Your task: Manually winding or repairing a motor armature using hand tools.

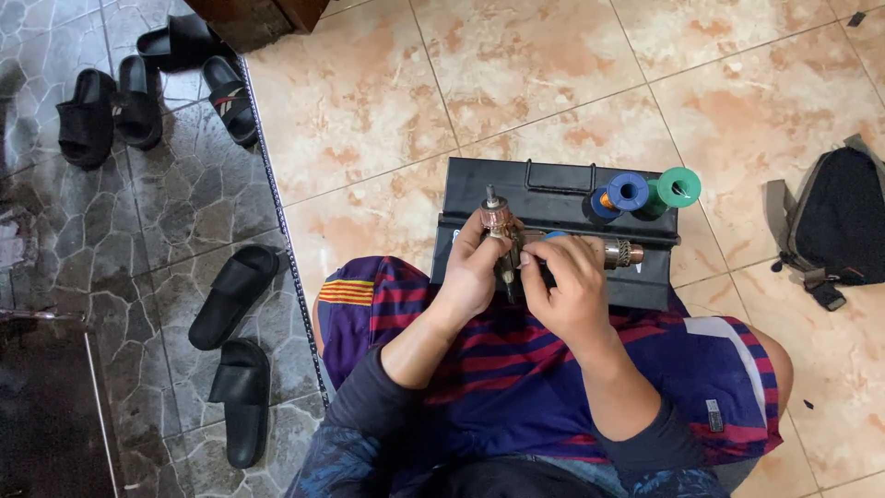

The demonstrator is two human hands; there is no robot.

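The floor (516,83) is of glossy beige and orange tiles on the right, meeting darker grey stone-pattern paving (184,212) along a metal track on the left. The person sits on the tiles with knees drawn up, wearing a striped blue, red and yellow garment (498,369) across the lap and dark long sleeves. A black metal box (553,189), rectangular with a wire handle on its lid, rests against the knees and serves as the worktop. A black shoulder bag (839,217) lies on the tiles well to the right. Several black slide sandals lie on the dark paving: a cluster (138,92) at upper left and a pair (235,346) near the person's left side. Two spools stand on the box at its right end, a green one (678,187) and a blue one (627,192), just beside each other. A small motor armature (502,231), with copper-coloured windings, is held over the box, its shaft end pointing up and away. The left hand (475,272) has its grip closed around the armature body from below. The right hand (572,281) has its fingers pinched narrow at the armature's side, touching it; what lies between the fingertips cannot be told. A metal cylindrical part with a toothed end (622,252) shows just right of that hand.
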